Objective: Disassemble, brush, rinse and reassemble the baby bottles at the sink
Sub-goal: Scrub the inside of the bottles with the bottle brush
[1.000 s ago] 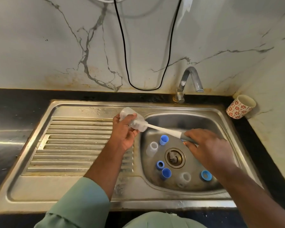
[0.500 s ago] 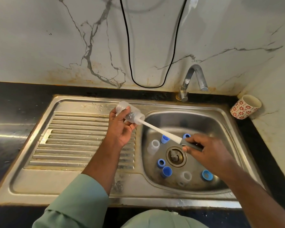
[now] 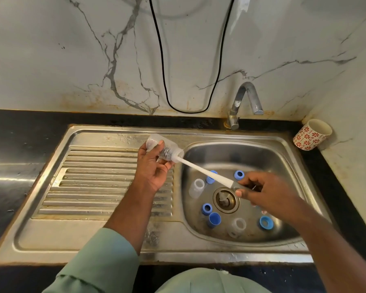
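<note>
Since a second ago your right hand (image 3: 266,193) has drawn back toward you along the basin, so more of the brush (image 3: 201,169) shaft shows outside the bottle (image 3: 164,150), while the bristles sit inside near the neck. Your left hand (image 3: 154,168) is wrapped round the bottle, fingers curled over its clear body, holding it tipped on its side above the inner edge of the drainboard (image 3: 97,180), mouth toward the basin. Your right hand pinches the grey handle end between thumb and fingers, above the drain (image 3: 226,199).

To brush well, keep the shaft in line with the bottle's axis; at an angle the neck will bind it and the bottle may twist in your grip. Push the bristles right to the base, which I judge is the part most likely missed, and turn the bottle a little with each stroke so the whole wall gets scrubbed. Hold firm but not hard: the clear plastic looks thin and wet, and could slip.

Keep the mouth over the sink (image 3: 273,157) so drips fall there. Blue caps and rings (image 3: 215,218) and two clear pieces (image 3: 197,187) lie loose round the drain below your right hand; mind your strokes do not knock them. No water runs from the tap (image 3: 247,98), so rinsing looks not yet begun for this bottle.
</note>
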`<move>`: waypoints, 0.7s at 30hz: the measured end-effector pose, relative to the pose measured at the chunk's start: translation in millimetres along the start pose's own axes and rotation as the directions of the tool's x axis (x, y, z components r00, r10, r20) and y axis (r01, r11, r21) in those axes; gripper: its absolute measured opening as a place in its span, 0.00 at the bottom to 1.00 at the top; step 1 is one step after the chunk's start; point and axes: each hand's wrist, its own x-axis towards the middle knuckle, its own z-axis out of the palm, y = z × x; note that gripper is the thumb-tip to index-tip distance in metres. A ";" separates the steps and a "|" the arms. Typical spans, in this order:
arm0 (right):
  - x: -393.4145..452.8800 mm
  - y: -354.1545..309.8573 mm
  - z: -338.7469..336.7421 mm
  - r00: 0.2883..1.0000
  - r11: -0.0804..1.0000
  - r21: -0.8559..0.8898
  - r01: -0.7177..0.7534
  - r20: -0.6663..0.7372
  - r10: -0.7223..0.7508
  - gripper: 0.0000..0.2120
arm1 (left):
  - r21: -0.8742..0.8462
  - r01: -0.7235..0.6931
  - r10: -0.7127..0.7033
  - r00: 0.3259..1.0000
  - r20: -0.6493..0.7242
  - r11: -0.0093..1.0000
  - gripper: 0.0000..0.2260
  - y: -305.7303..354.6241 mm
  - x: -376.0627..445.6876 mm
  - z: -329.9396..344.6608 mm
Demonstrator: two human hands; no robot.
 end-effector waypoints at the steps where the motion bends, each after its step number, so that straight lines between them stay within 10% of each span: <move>1: 1.1 -0.8 -2.9 1.000 1.000 -0.007 -0.001 -0.009 0.001 0.04 | 0.009 0.006 -0.006 1.000 -0.001 1.000 0.28 -1.4 -1.0 -0.3; 21: 1.6 -10.1 -23.2 0.985 0.982 0.188 0.008 0.170 -0.040 0.03 | 0.040 -0.012 0.011 1.000 0.007 0.999 0.28 -4.2 -14.4 16.7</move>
